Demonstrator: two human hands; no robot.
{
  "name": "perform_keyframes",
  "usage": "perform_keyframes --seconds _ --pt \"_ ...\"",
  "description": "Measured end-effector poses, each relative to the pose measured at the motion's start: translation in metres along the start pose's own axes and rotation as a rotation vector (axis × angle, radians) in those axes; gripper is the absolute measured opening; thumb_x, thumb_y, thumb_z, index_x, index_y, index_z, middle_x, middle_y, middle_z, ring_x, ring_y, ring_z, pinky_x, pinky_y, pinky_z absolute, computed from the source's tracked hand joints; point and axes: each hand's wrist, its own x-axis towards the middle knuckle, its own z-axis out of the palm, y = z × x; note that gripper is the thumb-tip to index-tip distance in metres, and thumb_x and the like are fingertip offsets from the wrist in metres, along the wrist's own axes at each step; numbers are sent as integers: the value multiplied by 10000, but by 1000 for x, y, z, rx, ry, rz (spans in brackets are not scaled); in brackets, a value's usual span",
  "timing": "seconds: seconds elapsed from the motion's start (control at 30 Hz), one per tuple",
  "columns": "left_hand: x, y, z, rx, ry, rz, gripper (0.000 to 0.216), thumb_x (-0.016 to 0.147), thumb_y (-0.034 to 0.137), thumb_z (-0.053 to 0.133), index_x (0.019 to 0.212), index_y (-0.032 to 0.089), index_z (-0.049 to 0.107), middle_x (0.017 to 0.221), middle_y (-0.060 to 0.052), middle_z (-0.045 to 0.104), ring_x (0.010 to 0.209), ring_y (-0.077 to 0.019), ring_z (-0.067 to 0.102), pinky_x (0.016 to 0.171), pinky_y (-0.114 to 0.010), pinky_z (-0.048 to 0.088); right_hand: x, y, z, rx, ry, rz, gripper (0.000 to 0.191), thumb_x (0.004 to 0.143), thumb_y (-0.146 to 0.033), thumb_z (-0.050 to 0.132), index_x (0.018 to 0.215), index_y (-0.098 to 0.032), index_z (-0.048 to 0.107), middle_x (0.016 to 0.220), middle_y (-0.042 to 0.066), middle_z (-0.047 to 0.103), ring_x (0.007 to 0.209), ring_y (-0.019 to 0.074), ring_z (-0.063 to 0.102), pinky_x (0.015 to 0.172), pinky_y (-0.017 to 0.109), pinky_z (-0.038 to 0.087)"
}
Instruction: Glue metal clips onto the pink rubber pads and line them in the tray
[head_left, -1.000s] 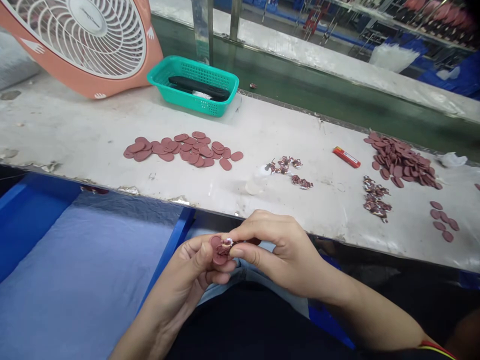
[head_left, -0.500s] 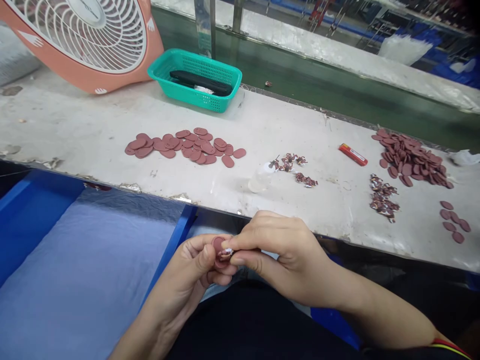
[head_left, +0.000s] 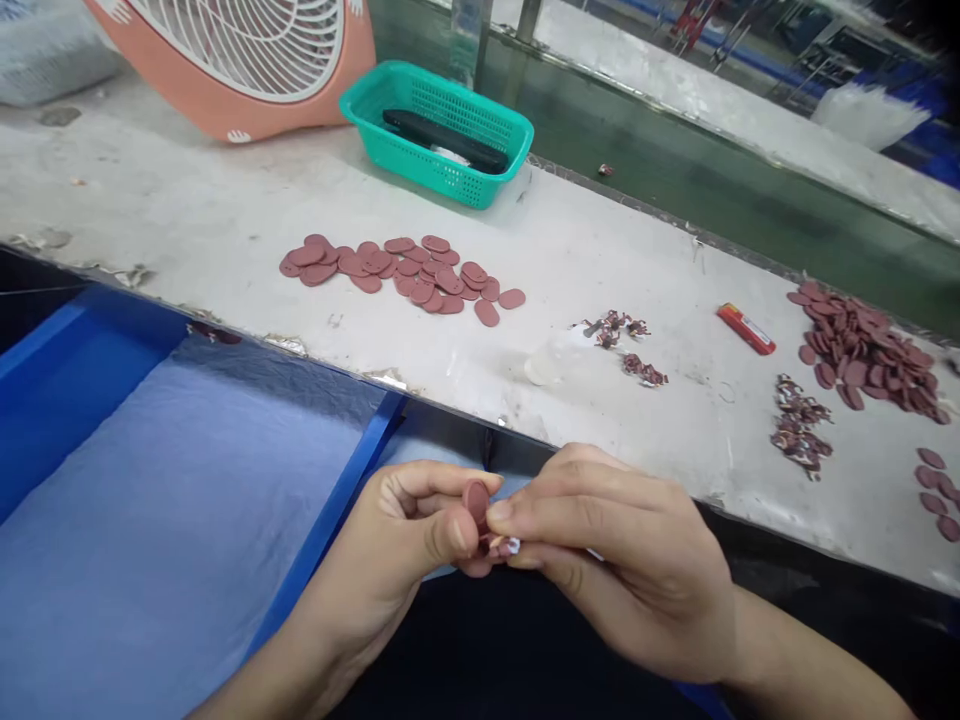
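Observation:
In front of my body, my left hand (head_left: 405, 545) is closed, pinching a reddish-brown oval disc (head_left: 475, 499) between thumb and fingers. Part of another reddish-brown piece shows lower down beneath the thumb, mostly hidden. My right hand (head_left: 630, 550) meets it from the right, fingertips pinched on a tiny brown-and-white ornament (head_left: 505, 547) at the disc's lower edge. Whether the ornament is fixed to the disc I cannot tell. Just beyond the hands, a small translucent bottle (head_left: 551, 362) with a dark tip stands on the worktable (head_left: 420, 360).
Loose oval discs (head_left: 420, 275) lie mid-table, with a bigger disc heap (head_left: 870, 345) at right. Small ornaments (head_left: 801, 425) lie in clusters near a red lighter-like object (head_left: 746, 329). Behind are a green basket (head_left: 435, 180) and an orange fan (head_left: 225, 110). A blue-sided bin (head_left: 352, 480) sits below the edge.
The view has shifted, so the table things appear farther right or higher. Both hands stay together at the disc, which is now turned more upright, with the ornament below the right fingertips.

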Motion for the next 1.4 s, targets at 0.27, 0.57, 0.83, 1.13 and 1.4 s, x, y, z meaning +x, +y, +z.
perform_keyframes --seconds 0.27,0.57,0.83,1.13,1.4 --pt "4 1 1 -74 -23 22 251 611 375 905 809 246 820 653 12 758 545 -72 646 556 -139 518 4 1 -2 -24 1 -23 122 942 -61 601 1032 -55 683 851 70 755 853 92 699 786 207 554" --pt "2 7 3 -111 -141 24 213 654 247 892 855 257 824 643 25 770 545 -88 684 509 -113 513 9 -7 -7 -107 -68 -67 140 910 -9 606 1006 -45 702 911 83 747 836 98 704 747 210 569" --pt "-4 7 4 -246 -247 -66 218 695 166 860 862 300 823 669 2 784 595 -164 743 486 -143 536 3 -16 -6 -151 -83 -35 181 891 -35 663 1057 -97 704 977 54 754 873 97 694 809 178 598" --pt "9 1 -5 -153 -167 -18 214 611 315 906 801 263 824 649 18 772 540 -83 677 524 -121 515 9 -1 -1 -52 -47 -45 125 911 -20 615 1000 -40 701 898 87 749 840 100 703 746 203 569" --pt "21 -7 -14 -113 4 -65 310 619 433 890 842 228 821 623 7 715 547 -80 635 543 -146 534 14 21 3 -16 -26 74 140 912 -79 634 1019 -139 701 809 50 761 736 134 690 723 280 549"
